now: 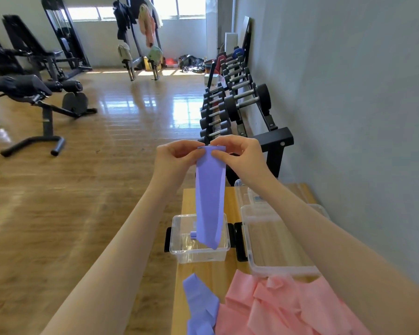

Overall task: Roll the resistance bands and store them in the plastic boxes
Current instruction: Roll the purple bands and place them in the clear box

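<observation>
Gym floor, wooden table

Hanging resistance band: plain lilac. Band heap: pink. Plastic boxes: clear, black latches. Desk: light wood grain.

Purple band hanging into clear box

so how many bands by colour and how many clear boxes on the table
Purple bands: 2, one pinched at its top edge by the left hand and right hand, one lying on the table.
Pink bands: a tangled heap, count unclear.
Clear boxes: 3.
Total countable: 5.
</observation>
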